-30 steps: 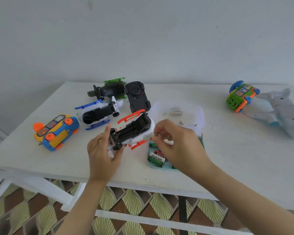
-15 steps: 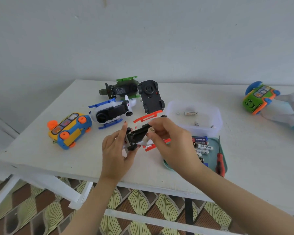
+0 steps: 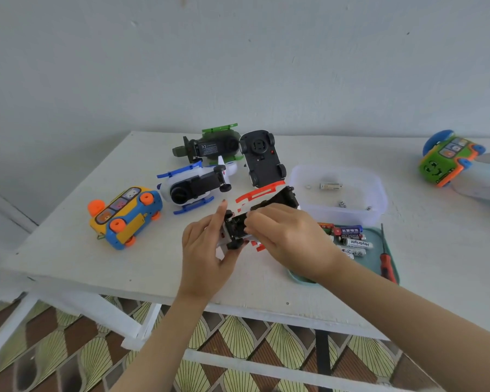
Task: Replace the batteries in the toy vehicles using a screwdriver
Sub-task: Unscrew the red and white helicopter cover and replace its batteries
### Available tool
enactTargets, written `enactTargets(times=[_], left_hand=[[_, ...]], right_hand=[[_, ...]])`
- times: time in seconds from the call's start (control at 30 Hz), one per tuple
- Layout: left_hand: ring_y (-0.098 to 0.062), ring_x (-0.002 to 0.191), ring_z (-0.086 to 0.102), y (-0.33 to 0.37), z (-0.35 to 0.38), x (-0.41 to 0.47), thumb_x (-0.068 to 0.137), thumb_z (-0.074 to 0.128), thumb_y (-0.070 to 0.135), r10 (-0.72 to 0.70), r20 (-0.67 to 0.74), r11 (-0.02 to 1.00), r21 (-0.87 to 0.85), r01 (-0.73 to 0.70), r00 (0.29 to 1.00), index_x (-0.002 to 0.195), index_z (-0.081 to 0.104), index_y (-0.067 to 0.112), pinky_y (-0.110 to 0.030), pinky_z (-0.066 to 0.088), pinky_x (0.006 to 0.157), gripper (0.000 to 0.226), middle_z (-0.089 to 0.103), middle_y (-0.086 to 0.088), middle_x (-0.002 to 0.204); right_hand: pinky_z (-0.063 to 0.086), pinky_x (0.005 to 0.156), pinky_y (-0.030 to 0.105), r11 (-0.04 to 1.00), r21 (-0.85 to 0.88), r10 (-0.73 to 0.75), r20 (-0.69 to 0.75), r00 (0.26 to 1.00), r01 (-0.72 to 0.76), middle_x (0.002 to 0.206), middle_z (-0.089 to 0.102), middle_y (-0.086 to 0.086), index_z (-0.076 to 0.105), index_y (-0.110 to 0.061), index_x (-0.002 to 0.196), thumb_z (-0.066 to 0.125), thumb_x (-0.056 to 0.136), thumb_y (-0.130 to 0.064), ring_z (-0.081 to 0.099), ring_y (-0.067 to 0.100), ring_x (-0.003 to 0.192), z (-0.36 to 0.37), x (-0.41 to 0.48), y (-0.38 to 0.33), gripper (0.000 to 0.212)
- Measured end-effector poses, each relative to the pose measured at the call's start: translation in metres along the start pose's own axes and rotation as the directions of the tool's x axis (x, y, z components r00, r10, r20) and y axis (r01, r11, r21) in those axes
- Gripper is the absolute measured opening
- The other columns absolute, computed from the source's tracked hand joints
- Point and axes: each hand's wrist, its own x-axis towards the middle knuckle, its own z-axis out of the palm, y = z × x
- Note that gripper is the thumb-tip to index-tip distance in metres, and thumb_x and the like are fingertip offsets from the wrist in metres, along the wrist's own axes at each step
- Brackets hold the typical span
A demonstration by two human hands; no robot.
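- The red and white toy (image 3: pixel 263 198) lies belly up near the front of the table (image 3: pixel 125 267), between both hands. I judge it is turned over so that the dark battery bay faces the person.
- The left hand (image 3: pixel 207 250) grips the toy's near end. The thumb is on one side, the fingers are on the other, and the forefinger stands straight along it. I read this as a steadying hold.
- The right hand (image 3: pixel 289 236) reaches over from the right with its forearm crossing the table edge. Its fingers are curled down and bunched together, tips pressed onto the bay. I cannot tell whether they pinch a battery (the knuckles hide it).
- Spare batteries (image 3: pixel 351 236) lie on the green tray (image 3: pixel 375 261), just right of that hand and within easy reach.
- The screwdriver (image 3: pixel 386 264) rests untouched at the tray's right side, so I judge this is no screw-turning step.
- The clear tub (image 3: pixel 337 216) behind the tray holds small loose parts, too small to identify. It probably keeps removed pieces apart.
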Motion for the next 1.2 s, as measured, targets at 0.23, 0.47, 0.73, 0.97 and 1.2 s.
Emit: enactTargets(times=[0.23, 0.47, 0.73, 0.97, 1.2], left_hand=[[-0.017, 0.102, 0.051, -0.001, 0.000, 0.000, 0.084, 0.061, 0.040, 0.017, -0.003, 1.000, -0.021, -0.017, 1.000, 0.143, 0.031, 0.011, -0.013, 0.021, 0.105, 0.072, 0.068, -0.011, 0.104], [-0.016, 0.099, 0.052, 0.000, -0.001, 0.001, 0.087, 0.061, 0.040, 0.026, -0.015, 0.998, -0.063, -0.027, 1.000, 0.140, 0.036, 0.008, -0.013, 0.023, 0.104, 0.067, 0.068, -0.010, 0.103], [-0.016, 0.101, 0.051, -0.001, -0.003, 0.000, 0.084, 0.061, 0.036, 0.016, 0.021, 0.994, -0.109, -0.013, 1.000, 0.141, 0.034, 0.011, -0.011, 0.023, 0.104, 0.068, 0.067, -0.010, 0.106], [-0.017, 0.107, 0.050, -0.001, -0.004, -0.002, 0.085, 0.059, 0.034, 0.011, 0.042, 0.991, -0.137, -0.005, 0.999, 0.143, 0.032, 0.012, -0.010, 0.024, 0.105, 0.067, 0.065, -0.010, 0.112], [-0.016, 0.111, 0.049, 0.000, -0.005, -0.003, 0.087, 0.057, 0.033, -0.005, 0.050, 0.982, -0.190, 0.014, 0.999, 0.144, 0.031, 0.012, -0.011, 0.030, 0.104, 0.066, 0.061, -0.006, 0.115]], right_hand=[[0.052, 0.057, 0.031, 0.990, 0.004, -0.138, 0.075, 0.988, 0.138, 0.078, 0.065, 0.013, 0.063, -0.002, 0.088, 0.075, 0.077, 0.001, 0.058, 0.024, 0.067, 0.010, 0.003, 0.009, 0.017], [0.054, 0.061, 0.039, 0.986, -0.044, -0.155, 0.151, 0.976, 0.163, 0.088, 0.067, 0.016, 0.068, 0.000, 0.085, 0.067, 0.081, 0.002, 0.061, 0.029, 0.072, 0.014, 0.004, 0.012, 0.004], [0.057, 0.077, 0.038, 0.997, -0.072, -0.030, 0.124, 0.992, 0.040, 0.099, 0.069, 0.014, 0.069, 0.003, 0.105, 0.054, 0.091, -0.009, 0.067, 0.028, 0.088, 0.013, -0.016, -0.004, 0.024], [0.055, 0.078, 0.034, 0.989, -0.100, 0.123, 0.142, 0.982, -0.110, 0.096, 0.064, 0.012, 0.068, 0.002, 0.106, 0.048, 0.091, -0.014, 0.063, 0.026, 0.086, 0.013, -0.019, -0.021, 0.029], [0.053, 0.070, 0.032, 0.983, -0.099, 0.169, 0.176, 0.970, -0.153, 0.085, 0.063, 0.006, 0.070, -0.004, 0.097, 0.044, 0.090, -0.017, 0.060, 0.022, 0.074, 0.011, -0.012, -0.026, 0.030]])
